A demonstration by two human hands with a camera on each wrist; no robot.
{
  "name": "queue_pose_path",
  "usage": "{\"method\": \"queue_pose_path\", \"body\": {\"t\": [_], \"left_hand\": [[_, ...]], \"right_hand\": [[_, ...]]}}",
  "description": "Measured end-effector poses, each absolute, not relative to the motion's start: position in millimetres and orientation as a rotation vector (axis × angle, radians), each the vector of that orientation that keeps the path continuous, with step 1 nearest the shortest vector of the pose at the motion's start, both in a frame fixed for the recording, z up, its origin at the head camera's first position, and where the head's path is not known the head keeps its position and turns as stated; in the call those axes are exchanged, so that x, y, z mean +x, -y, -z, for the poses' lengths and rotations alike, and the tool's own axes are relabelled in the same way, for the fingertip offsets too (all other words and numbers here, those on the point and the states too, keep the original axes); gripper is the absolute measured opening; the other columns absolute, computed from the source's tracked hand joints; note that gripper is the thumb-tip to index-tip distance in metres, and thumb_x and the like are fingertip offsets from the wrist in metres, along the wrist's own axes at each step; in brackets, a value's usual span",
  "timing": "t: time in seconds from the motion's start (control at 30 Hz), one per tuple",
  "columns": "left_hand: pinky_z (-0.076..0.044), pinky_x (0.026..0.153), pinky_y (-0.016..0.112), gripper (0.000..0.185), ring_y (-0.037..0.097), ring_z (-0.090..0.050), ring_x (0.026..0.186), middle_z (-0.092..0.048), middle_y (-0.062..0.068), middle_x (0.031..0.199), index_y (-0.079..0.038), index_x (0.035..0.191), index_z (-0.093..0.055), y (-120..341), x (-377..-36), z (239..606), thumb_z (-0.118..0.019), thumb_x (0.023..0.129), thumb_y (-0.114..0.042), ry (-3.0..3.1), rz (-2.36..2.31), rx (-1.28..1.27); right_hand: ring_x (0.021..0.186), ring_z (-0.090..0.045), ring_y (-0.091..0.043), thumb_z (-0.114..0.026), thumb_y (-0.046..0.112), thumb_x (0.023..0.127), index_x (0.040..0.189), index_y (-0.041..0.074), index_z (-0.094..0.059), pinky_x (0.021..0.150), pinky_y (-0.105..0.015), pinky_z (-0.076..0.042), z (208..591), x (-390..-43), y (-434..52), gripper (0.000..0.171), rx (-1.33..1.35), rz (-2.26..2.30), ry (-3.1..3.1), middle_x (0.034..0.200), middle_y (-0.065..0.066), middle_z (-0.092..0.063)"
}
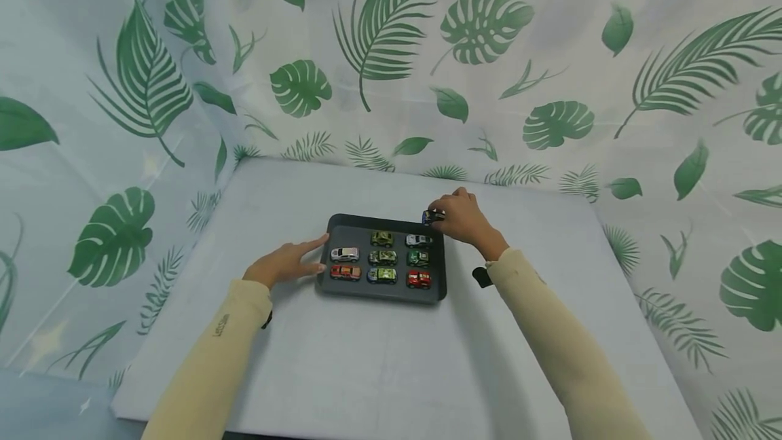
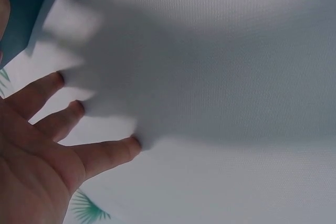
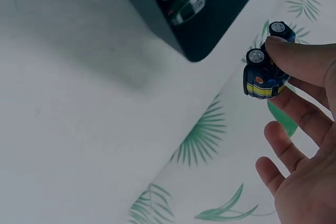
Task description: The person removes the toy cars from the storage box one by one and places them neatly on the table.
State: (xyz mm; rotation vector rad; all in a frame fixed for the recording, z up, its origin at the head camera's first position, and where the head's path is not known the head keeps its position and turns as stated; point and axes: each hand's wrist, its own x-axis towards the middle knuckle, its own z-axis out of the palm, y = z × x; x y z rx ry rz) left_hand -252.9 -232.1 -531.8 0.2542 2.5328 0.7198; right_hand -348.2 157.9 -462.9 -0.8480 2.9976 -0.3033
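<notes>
Between thumb and fingers, my right hand [image 1: 461,216] pinches a dark blue toy car [image 3: 266,72] with a yellow stripe, its wheels turned toward the thumb in the right wrist view. It is over the far right corner of a dark grey tray [image 1: 381,295]. My left hand [image 1: 284,263] is at the tray's left edge, thumb and forefinger at the rim, the other fingers spread over the table in the left wrist view. In the tray stand several toy cars in columns, among them a silver car [image 1: 345,254], an orange-red car [image 1: 345,272], a green car [image 1: 418,259] and a red car [image 1: 419,280].
The tray sits on a table with a white cloth [image 1: 366,365]. Behind and beside the table hang pale curtains [image 1: 403,114] printed with green leaves. Dark straps [image 1: 482,277] show at the wrists.
</notes>
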Motion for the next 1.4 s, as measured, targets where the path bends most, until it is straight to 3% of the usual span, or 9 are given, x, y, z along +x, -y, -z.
{"method": "queue_pose_path", "body": {"t": [0.33, 0.77, 1.4], "left_hand": [[-0.03, 0.121, 0.069, 0.078, 0.049, -0.031, 0.155, -0.031, 0.024, 0.171, -0.03, 0.173, -0.021, 232.8, -252.2, 526.9, -0.062, 0.109, -0.049, -2.521, -0.657, 0.26], [-0.029, 0.121, 0.069, 0.073, 0.049, -0.031, 0.155, -0.032, 0.025, 0.17, -0.028, 0.173, -0.024, 230.6, -250.3, 521.1, -0.058, 0.111, -0.043, -2.536, -0.666, 0.236], [-0.03, 0.12, 0.07, 0.073, 0.05, -0.032, 0.154, -0.032, 0.027, 0.169, -0.027, 0.173, -0.022, 230.8, -252.6, 530.3, -0.058, 0.111, -0.043, -2.538, -0.681, 0.252]], "right_hand": [[0.114, -0.055, -0.047, -0.083, 0.01, 0.094, 0.124, 0.001, -0.078, 0.098, -0.066, -0.043, 468.7, -343.7, -188.3, 0.032, -0.775, 0.268, -3.03, 0.115, -0.017, -0.077], [0.114, -0.055, -0.049, -0.082, 0.007, 0.093, 0.123, -0.002, -0.077, 0.098, -0.068, -0.043, 483.6, -342.2, -218.9, 0.032, -0.695, 0.306, -2.998, 0.116, -0.02, -0.076], [0.11, -0.057, -0.049, -0.084, 0.004, 0.09, 0.12, -0.002, -0.078, 0.093, -0.067, -0.045, 513.0, -338.0, -234.6, 0.031, -0.646, 0.318, -2.967, 0.115, -0.02, -0.076]]}}
